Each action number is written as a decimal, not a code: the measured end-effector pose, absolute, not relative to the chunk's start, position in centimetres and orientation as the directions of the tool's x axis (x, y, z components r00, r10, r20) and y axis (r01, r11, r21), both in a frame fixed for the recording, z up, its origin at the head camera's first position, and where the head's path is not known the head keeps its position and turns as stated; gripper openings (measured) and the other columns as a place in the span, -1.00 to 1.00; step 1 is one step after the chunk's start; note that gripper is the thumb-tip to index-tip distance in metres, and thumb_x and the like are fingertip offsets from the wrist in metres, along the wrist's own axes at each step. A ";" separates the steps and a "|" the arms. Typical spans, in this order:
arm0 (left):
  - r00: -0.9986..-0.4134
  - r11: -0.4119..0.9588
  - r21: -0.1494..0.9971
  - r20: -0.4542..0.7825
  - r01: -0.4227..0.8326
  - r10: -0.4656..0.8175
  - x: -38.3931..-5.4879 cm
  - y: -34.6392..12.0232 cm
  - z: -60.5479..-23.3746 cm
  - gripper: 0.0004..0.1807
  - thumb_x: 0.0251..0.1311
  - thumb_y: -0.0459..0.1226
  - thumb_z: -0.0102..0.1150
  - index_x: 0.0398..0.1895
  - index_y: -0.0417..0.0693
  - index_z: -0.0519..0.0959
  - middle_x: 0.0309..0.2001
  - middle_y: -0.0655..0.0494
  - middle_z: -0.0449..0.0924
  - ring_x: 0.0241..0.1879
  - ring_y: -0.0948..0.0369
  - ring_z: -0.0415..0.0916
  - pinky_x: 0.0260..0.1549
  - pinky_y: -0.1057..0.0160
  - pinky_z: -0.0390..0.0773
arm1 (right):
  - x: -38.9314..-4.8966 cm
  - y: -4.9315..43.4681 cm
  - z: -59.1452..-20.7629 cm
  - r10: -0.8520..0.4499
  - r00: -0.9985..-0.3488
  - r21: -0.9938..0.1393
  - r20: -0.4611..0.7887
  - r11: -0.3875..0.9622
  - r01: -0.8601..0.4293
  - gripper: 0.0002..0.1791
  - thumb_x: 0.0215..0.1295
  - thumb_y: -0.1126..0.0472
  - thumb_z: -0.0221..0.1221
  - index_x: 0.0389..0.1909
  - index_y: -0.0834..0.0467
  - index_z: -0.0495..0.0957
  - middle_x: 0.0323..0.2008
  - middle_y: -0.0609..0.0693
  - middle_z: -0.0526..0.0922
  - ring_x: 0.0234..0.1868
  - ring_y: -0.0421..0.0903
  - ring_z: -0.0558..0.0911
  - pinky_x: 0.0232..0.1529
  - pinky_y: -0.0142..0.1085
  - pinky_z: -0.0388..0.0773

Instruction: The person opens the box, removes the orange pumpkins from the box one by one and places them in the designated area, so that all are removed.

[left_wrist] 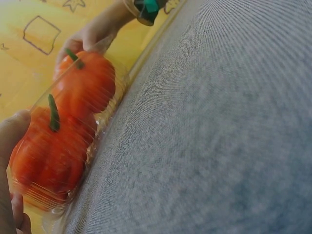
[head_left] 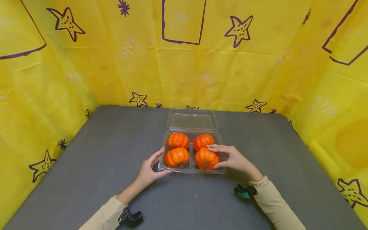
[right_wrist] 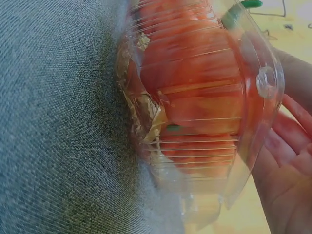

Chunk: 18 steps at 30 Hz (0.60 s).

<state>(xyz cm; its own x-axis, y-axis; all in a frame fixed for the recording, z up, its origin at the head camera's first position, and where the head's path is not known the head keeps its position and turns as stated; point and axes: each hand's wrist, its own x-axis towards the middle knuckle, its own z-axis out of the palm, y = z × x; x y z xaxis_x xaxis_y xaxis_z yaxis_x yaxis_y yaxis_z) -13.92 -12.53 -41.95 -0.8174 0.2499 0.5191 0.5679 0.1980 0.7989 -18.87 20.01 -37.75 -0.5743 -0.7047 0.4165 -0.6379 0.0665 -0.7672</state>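
A clear plastic clamshell container (head_left: 184,171) lies on the table with its lid (head_left: 192,120) folded back. Inside sit several small orange pumpkins: front left (head_left: 176,157), front right (head_left: 206,157), back left (head_left: 179,140) and back right (head_left: 203,141). Green stems show on the front two. My left hand (head_left: 148,172) holds the container's front left corner, thumb along the front rim and fingers at the left side. With thumb and fingers, my right hand (head_left: 234,158) grips the front right pumpkin inside the container. In the right wrist view, the clear wall (right_wrist: 200,126) covers the pumpkins.
The grey cloth-covered table (head_left: 115,143) spreads around the container. Yellow fabric (head_left: 184,64) with drawn stars and shells hangs at the back and both sides. Dark devices are strapped at the left wrist (head_left: 130,218) and right wrist (head_left: 245,191).
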 end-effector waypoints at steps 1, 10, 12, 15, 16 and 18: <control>-0.818 0.198 0.799 0.518 0.567 0.250 -13.9 -12.5 -41.9 -0.22 -0.38 -0.61 0.39 0.06 -0.61 0.26 0.09 -0.47 0.25 0.06 -0.22 0.25 0.02 0.33 0.26 | -18.9 20.0 -37.8 -0.699 -0.580 -0.771 0.418 0.065 -0.633 -0.35 -0.26 0.54 0.34 -0.02 0.56 0.36 0.02 0.44 0.37 0.14 -0.03 0.37 -0.04 -0.16 0.41; -0.817 0.207 0.796 0.520 0.569 0.248 -13.8 -12.5 -41.9 -0.22 -0.38 -0.59 0.40 0.06 -0.60 0.27 0.09 -0.45 0.26 0.06 -0.22 0.26 0.02 0.35 0.25 | -18.6 20.0 -37.4 -0.657 -0.643 -0.807 0.394 0.088 -0.584 -0.28 -0.20 0.58 0.30 0.07 0.57 0.24 0.02 0.39 0.28 0.06 -0.09 0.34 -0.10 -0.12 0.44; -0.817 0.207 0.796 0.520 0.569 0.248 -13.8 -12.5 -41.9 -0.22 -0.38 -0.59 0.40 0.06 -0.60 0.27 0.09 -0.45 0.26 0.06 -0.22 0.26 0.02 0.35 0.25 | -18.6 20.0 -37.4 -0.662 -0.638 -0.811 0.393 0.078 -0.580 -0.30 -0.17 0.58 0.28 0.07 0.57 0.23 0.01 0.38 0.25 0.05 -0.09 0.34 -0.10 -0.14 0.45; -0.816 0.206 0.795 0.521 0.570 0.250 -13.8 -12.5 -41.9 -0.21 -0.38 -0.59 0.40 0.06 -0.60 0.26 0.09 -0.45 0.26 0.06 -0.22 0.26 0.02 0.34 0.25 | -18.7 20.0 -37.5 -0.662 -0.636 -0.812 0.396 0.069 -0.579 -0.34 -0.15 0.57 0.28 0.05 0.56 0.26 0.00 0.38 0.24 0.04 -0.10 0.34 -0.10 -0.16 0.46; -0.816 0.206 0.795 0.521 0.571 0.251 -13.8 -12.5 -41.9 -0.21 -0.38 -0.59 0.40 0.06 -0.60 0.26 0.09 -0.45 0.26 0.06 -0.22 0.26 0.02 0.34 0.25 | -18.7 20.1 -37.5 -0.659 -0.639 -0.816 0.395 0.067 -0.574 -0.35 -0.15 0.57 0.28 0.05 0.56 0.26 0.00 0.38 0.25 0.04 -0.10 0.34 -0.10 -0.17 0.46; -0.814 0.208 0.793 0.523 0.573 0.252 -13.8 -12.5 -41.9 -0.22 -0.38 -0.59 0.40 0.06 -0.60 0.26 0.08 -0.47 0.26 0.06 -0.22 0.26 0.02 0.34 0.26 | -18.8 20.1 -37.6 -0.654 -0.649 -0.827 0.389 0.062 -0.558 -0.34 -0.15 0.56 0.29 0.05 0.55 0.26 0.02 0.39 0.25 0.06 -0.13 0.34 -0.09 -0.19 0.46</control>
